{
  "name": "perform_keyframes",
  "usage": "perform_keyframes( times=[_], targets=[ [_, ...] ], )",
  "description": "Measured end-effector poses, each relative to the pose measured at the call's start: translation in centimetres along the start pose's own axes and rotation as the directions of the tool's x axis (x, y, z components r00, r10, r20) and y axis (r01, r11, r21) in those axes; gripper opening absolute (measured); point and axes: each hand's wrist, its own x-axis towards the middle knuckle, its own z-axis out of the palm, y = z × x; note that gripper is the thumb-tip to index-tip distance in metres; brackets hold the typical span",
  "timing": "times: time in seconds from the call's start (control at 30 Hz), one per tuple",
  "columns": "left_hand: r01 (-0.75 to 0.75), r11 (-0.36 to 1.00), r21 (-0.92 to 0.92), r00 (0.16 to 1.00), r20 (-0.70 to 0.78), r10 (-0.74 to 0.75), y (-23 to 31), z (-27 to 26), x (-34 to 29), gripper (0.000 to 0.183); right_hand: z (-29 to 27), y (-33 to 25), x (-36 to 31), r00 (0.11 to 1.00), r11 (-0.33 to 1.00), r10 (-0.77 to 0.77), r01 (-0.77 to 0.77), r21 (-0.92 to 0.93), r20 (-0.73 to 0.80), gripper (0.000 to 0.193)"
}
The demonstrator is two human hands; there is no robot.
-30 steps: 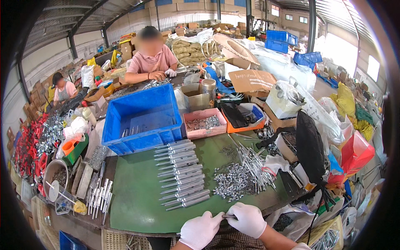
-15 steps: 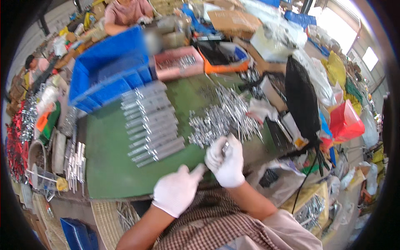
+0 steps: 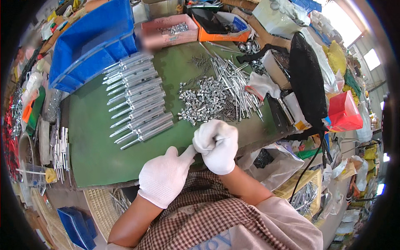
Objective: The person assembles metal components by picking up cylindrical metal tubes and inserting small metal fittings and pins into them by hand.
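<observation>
Both my hands wear white knit gloves and meet at the front edge of the green tabletop. My left hand is curled palm down, its index fingertip touching my right hand; whatever it holds is hidden. My right hand is closed, thumb and fingers pinched together, and its contents are covered by the glove. Just beyond it lies a heap of small shiny metal fittings, with loose thin metal rods beside it. To the left, several silver metal tubes with thinner rod ends lie in a stacked row.
A large blue bin stands at the back left. Behind the heap are a pink box of metal parts and an orange box. A black bag and a white cloth lie right. More rods lie at the left edge.
The view has shifted, so the table sits higher and further left in it. My hands have come together, and the shiny metal piece seen in my right fingers is now hidden.
</observation>
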Motion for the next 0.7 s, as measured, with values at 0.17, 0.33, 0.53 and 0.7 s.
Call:
perform_keyframes(
  times=[0.17,0.33,0.53,0.7],
  targets=[
    [-0.006,1.000,-0.006,1.000,-0.019,0.006,0.3,-0.2,0.4,0.021,-0.2,0.8,-0.4,1.000,1.000,0.014,-0.014,-0.028,0.004,0.060],
    [-0.010,0.962,0.271,0.998,-0.060,0.028,3.2,0.6,1.3,0.009,-0.2,1.1,-1.0,0.963,0.948,-0.241,0.208,-0.242,-0.118,0.061],
    [0.091,0.994,0.053,0.989,-0.124,-0.084,0.0,-0.7,-4.1,0.019,-1.5,0.3,-1.1,0.995,0.990,-0.012,0.025,0.138,-0.094,0.030],
    [0.530,0.843,0.089,0.827,-0.272,-0.492,-6.7,-2.0,-18.1,0.039,-2.6,-1.9,-1.9,0.996,0.977,0.085,-0.087,-0.193,-0.020,0.024]
  ],
)
